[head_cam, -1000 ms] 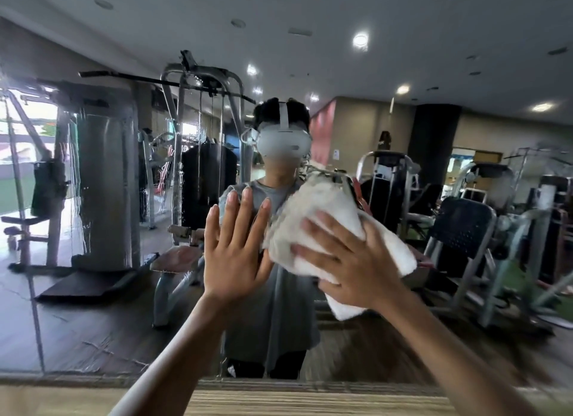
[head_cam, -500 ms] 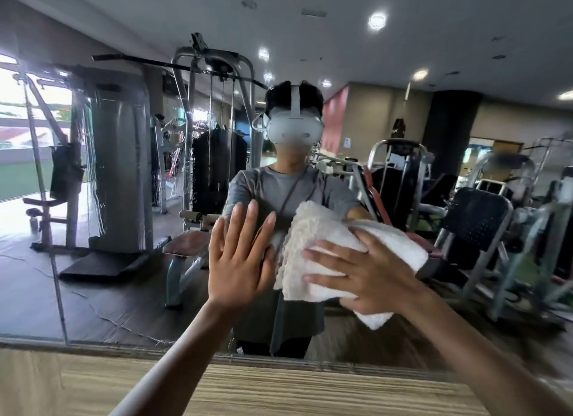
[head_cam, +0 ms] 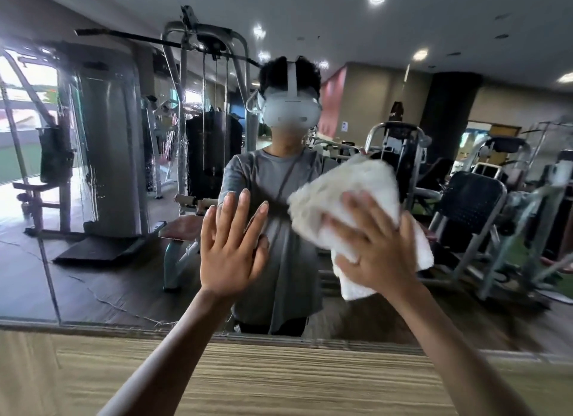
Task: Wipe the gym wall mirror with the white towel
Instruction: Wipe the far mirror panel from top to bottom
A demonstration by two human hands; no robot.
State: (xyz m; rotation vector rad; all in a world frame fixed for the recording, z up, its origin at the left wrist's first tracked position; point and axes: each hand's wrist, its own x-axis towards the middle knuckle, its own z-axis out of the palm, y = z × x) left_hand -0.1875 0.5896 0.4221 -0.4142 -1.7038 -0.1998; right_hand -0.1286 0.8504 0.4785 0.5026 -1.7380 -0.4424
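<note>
1. The white towel lies against the gym wall mirror, right of centre. It is a folded, thick wad whose long axis slants from a broad upper-left bunch down to a narrower lower-right tail.
2. Its cloth is fluffy terry, and the upper edge is blurred.
3. The right hand covers the towel's middle, with its fingers spread wide and pressing flat on the cloth.
4. The left hand is just beside the towel, fingers straight and close together, palm laid on the glass and holding nothing.
5. The mirror is smooth and reflects a person in a grey shirt and steel gym machines.
6. Below the mirror runs a striped, wood-grain panel.
</note>
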